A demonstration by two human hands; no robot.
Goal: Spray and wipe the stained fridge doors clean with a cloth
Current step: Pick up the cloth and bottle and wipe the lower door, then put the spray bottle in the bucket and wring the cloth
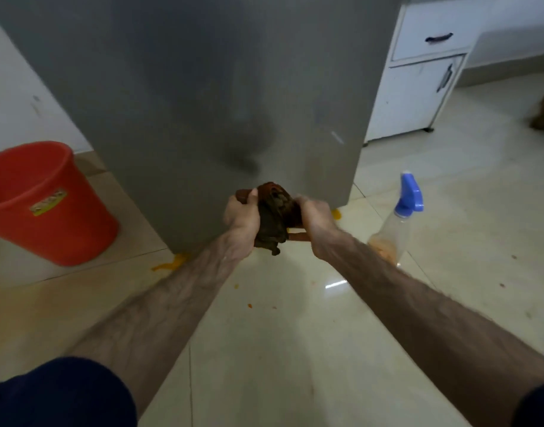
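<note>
Both hands meet low in front of the grey fridge door (203,87), gripping a bunched dark cloth (272,220) between them. The left hand (241,218) has its fingers curled round the cloth's left end, the right hand (317,224) round its right end. A spray bottle (398,220) with a blue nozzle stands on the tiled floor (295,349) just right of the hands. A red bucket (45,204) sits far left beside the fridge. Orange spills (172,263) mark the floor under the door. White cabinets (418,87) stand far right.

Tiled floor (295,349) — bearing fridge (203,87), red bucket (45,201), spray bottle (397,220), orange spills (172,263).
</note>
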